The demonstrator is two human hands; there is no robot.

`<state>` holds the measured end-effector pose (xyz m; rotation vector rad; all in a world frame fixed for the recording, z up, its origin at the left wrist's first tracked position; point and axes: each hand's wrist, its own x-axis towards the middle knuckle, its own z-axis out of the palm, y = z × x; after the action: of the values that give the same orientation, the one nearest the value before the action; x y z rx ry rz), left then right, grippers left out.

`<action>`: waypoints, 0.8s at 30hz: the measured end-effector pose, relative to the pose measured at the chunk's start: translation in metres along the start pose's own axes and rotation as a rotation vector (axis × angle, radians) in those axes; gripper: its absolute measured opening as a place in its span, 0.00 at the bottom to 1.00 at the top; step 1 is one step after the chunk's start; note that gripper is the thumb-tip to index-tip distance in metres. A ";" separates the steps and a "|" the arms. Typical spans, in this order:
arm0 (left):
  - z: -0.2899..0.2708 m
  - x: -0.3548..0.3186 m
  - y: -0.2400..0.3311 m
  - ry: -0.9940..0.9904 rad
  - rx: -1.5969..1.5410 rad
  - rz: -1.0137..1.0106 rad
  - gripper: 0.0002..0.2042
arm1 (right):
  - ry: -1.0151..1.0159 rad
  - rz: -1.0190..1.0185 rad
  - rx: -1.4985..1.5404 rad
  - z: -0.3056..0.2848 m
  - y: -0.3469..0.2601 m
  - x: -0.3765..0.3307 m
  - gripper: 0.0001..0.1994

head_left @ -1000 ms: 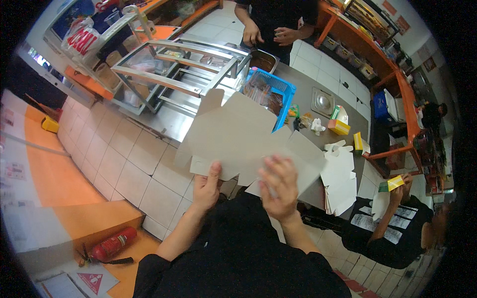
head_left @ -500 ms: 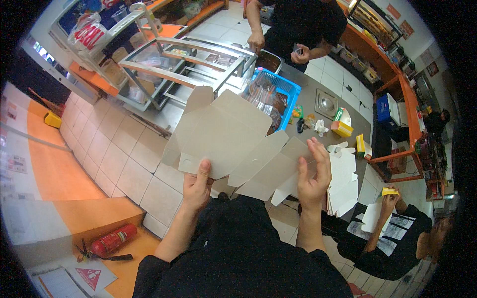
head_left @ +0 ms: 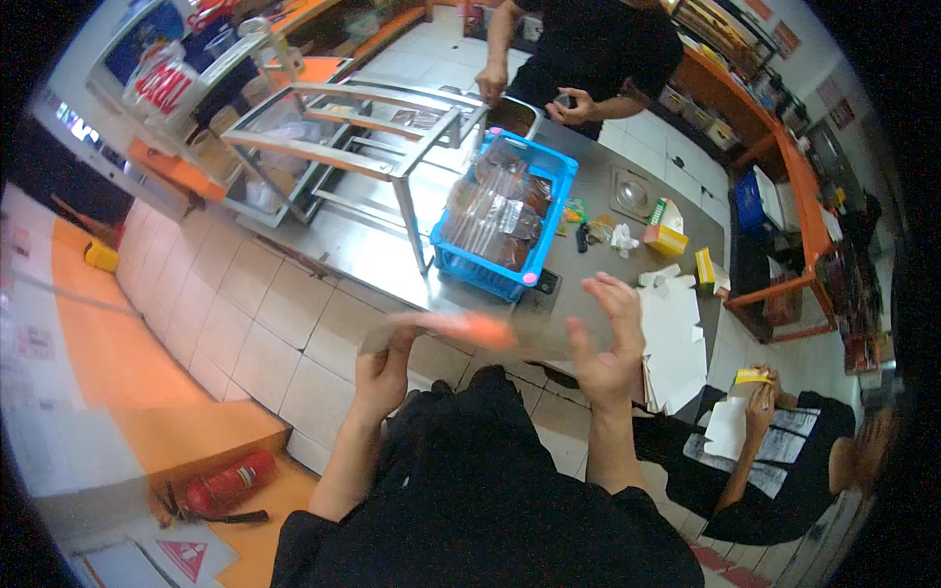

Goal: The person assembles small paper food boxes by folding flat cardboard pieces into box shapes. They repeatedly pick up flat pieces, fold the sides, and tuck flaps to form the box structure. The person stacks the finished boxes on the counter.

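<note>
My left hand [head_left: 382,377] is closed on the left end of a flat cardboard box blank [head_left: 461,331]. The blank is seen nearly edge-on and smeared by motion, with an orange patch showing along it. At its right end my right hand [head_left: 610,343] has fingers and thumb spread apart. Whether that hand touches the card cannot be made out. To the right of my right hand, a stack of white unfolded box blanks [head_left: 674,338] lies on the metal table [head_left: 578,284].
Beyond my hands stands a blue basket [head_left: 477,274] of clear-wrapped packs, beside a metal frame [head_left: 402,196]. Yellow cartons [head_left: 667,240] and a metal lid [head_left: 632,191] lie farther right. One person [head_left: 598,59] works across the table; another [head_left: 774,461] at right folds a carton.
The box blank has swung from facing me broadly to nearly edge-on, uncovering the basket. My left hand has turned with it; my right hand stays spread.
</note>
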<state>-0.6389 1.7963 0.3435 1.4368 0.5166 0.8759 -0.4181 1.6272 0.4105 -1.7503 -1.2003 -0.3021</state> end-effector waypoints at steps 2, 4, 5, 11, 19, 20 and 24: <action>-0.003 -0.002 -0.002 -0.199 0.136 0.107 0.12 | -0.095 -0.058 0.113 0.002 -0.003 -0.005 0.16; -0.002 -0.006 -0.003 -0.174 0.078 0.065 0.13 | -0.269 -0.127 0.275 0.007 -0.004 -0.012 0.14; -0.004 -0.008 -0.003 -0.151 0.074 0.019 0.13 | -0.282 -0.102 0.311 0.010 -0.005 -0.017 0.13; -0.007 -0.015 -0.019 -0.088 0.122 -0.075 0.13 | -0.329 0.002 0.496 0.025 -0.014 -0.043 0.12; 0.003 -0.017 -0.037 -0.071 0.074 -0.211 0.17 | -0.206 0.161 0.373 0.015 0.002 -0.064 0.10; 0.007 -0.016 -0.035 -0.064 0.080 -0.275 0.17 | -0.191 0.196 0.317 0.014 0.008 -0.066 0.10; 0.029 -0.013 -0.032 -0.182 0.218 -0.115 0.22 | -0.009 0.549 0.105 -0.022 0.052 -0.069 0.08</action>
<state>-0.6175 1.7709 0.3128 1.6499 0.5634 0.6036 -0.4023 1.5654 0.3476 -1.9064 -0.6858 0.0942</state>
